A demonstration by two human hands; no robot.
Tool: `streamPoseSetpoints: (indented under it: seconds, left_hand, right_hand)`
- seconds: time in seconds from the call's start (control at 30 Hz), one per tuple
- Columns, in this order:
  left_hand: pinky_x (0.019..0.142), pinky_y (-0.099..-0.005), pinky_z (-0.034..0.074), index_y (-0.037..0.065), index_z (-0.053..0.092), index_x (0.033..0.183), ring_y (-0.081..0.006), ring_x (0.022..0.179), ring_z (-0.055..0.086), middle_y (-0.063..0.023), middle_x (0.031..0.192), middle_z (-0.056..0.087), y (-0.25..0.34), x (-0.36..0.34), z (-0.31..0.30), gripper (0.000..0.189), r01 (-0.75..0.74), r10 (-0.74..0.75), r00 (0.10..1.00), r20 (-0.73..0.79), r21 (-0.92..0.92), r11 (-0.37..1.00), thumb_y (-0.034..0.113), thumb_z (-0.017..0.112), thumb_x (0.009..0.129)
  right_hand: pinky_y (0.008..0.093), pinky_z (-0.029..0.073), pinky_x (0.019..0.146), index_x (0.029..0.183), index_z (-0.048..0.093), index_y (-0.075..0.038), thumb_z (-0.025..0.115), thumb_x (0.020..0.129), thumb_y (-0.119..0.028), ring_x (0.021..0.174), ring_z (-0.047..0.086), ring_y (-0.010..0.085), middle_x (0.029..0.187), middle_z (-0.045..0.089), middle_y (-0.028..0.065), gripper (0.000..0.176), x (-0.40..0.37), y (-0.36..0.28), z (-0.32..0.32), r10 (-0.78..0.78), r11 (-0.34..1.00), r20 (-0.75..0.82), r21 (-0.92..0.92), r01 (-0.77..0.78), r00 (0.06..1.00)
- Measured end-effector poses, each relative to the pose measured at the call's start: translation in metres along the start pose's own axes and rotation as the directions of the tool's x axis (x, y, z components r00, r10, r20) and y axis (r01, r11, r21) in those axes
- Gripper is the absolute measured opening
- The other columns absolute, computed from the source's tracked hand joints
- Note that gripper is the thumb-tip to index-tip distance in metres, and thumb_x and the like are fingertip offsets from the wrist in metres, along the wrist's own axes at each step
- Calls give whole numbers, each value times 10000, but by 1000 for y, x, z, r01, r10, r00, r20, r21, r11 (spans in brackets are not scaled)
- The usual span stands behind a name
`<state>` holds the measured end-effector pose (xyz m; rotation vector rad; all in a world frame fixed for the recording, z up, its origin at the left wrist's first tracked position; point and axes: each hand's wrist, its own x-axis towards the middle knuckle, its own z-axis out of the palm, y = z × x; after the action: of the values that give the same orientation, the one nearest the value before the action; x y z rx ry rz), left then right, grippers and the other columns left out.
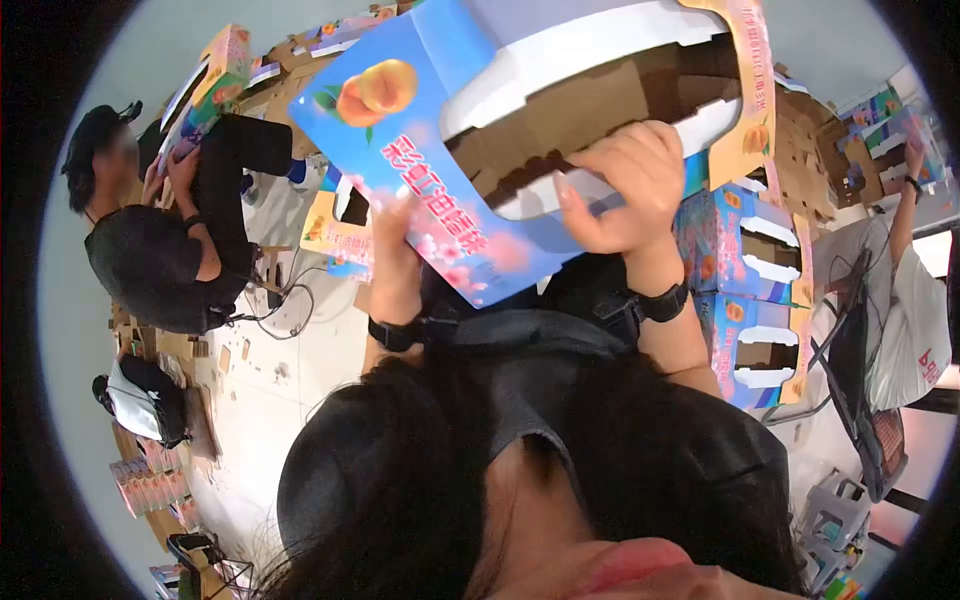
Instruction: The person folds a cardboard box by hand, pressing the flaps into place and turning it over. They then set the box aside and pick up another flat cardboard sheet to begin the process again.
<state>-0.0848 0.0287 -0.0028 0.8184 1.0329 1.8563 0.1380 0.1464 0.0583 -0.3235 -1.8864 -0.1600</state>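
Note:
A blue printed fruit carton point(375, 130), with peaches, pink blossoms and red lettering, is held tilted in front of my chest. A large window is cut in it, edged by white folded flaps, and its brown inside shows. My left hand point(397, 245) is closed on the carton's lower left edge, thumb on the printed face and fingers hidden behind. My right hand point(635, 190) grips the window's lower flap at the right, its fingers bent over the edge and thumb against the white flap. The carton's orange end panel point(745, 150) is at the right.
Similar cartons point(745, 340) are stacked right of me, and another carton point(335, 230) lies beyond my left hand. A seated co-worker point(160, 230) at left holds a carton; a person in white point(910, 310) is at right. Brown cardboard point(800, 140) is piled behind. A cable point(290, 310) crosses the floor.

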Motion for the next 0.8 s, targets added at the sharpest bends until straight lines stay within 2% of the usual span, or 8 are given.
streamPoseSetpoints:
  seconds: [0.07, 0.2, 0.23, 0.3, 0.37, 0.43, 0.63, 0.8]
  left_hand:
    - [942, -350, 497, 3, 398, 1394, -182, 1106, 593, -103, 1234, 574, -24, 3, 16, 652, -153, 156, 987, -42, 57, 987, 239, 695, 864]
    - [1057, -387, 409, -4, 143, 1516, -228, 1260, 468, -149, 1380, 428, -38, 24, 36, 957, -83, 68, 994, 85, 181, 980, 161, 761, 804]
    - [1065, -394, 403, -6, 134, 1521, -233, 1267, 466, -153, 1386, 424, -32, 28, 50, 969, -92, 73, 990, 121, 160, 983, 167, 761, 802]
    - [1072, -400, 398, -7, 127, 1524, -240, 1272, 466, -155, 1393, 420, -30, 36, 59, 982, -87, 58, 983, 176, 159, 983, 178, 764, 799]
    - [1068, -398, 401, -9, 185, 1503, -240, 1269, 475, -152, 1389, 434, -36, 41, 54, 937, -77, 33, 975, 222, 191, 979, 192, 767, 797]
    - [1064, -396, 405, -15, 294, 1462, -241, 1264, 487, -149, 1381, 459, -48, 42, 46, 847, -94, 34, 961, 274, 210, 973, 210, 768, 797]
    - [1112, -416, 337, -25, 207, 1488, -271, 1347, 396, -191, 1448, 384, -77, 24, 42, 961, -257, 16, 768, 640, 285, 923, 233, 804, 780]
    - [1161, -437, 268, -33, 75, 1538, -302, 1429, 302, -232, 1516, 300, -66, 29, 63, 1125, -255, -38, 673, 739, 280, 925, 253, 839, 764]
  right_hand:
    - [350, 419, 661, 667, 643, -101, 776, 629, -224, 582, 548, 234, 625, 592, 36, 184, -3, 21, -8, -30, 999, -29, -29, 29, 999]
    - [367, 431, 646, 678, 642, -51, 685, 707, -166, 569, 548, 270, 623, 589, 74, 126, -13, 59, -18, 37, 985, -13, -166, -39, 999]
    - [394, 430, 693, 707, 642, -60, 667, 724, -150, 631, 554, 285, 661, 602, 73, 95, -20, 58, -18, 108, 963, -8, -246, -107, 994]
    - [418, 425, 839, 767, 665, -91, 743, 732, -315, 753, 588, 265, 722, 612, 51, 240, -25, 47, -24, 196, 950, 75, -261, -170, 978]
    - [490, 369, 1023, 900, 692, -80, 716, 751, -429, 884, 596, 285, 832, 639, 70, 380, -21, 24, -29, 285, 953, 137, -146, -265, 949]
    - [588, 220, 1154, 999, 694, -84, 709, 737, -555, 1042, 570, 308, 965, 616, 83, 540, -29, 8, -29, 357, 926, 212, -204, -316, 910]
    - [581, 205, 1123, 769, 607, -129, 659, 776, -625, 997, 540, 300, 926, 602, 65, 498, -62, 18, -23, 376, 877, 82, -353, -326, 923]
    - [503, 281, 1033, 716, 628, -88, 576, 852, -459, 896, 589, 327, 858, 695, 100, 398, -59, 36, -17, 289, 908, 22, -324, -267, 957]
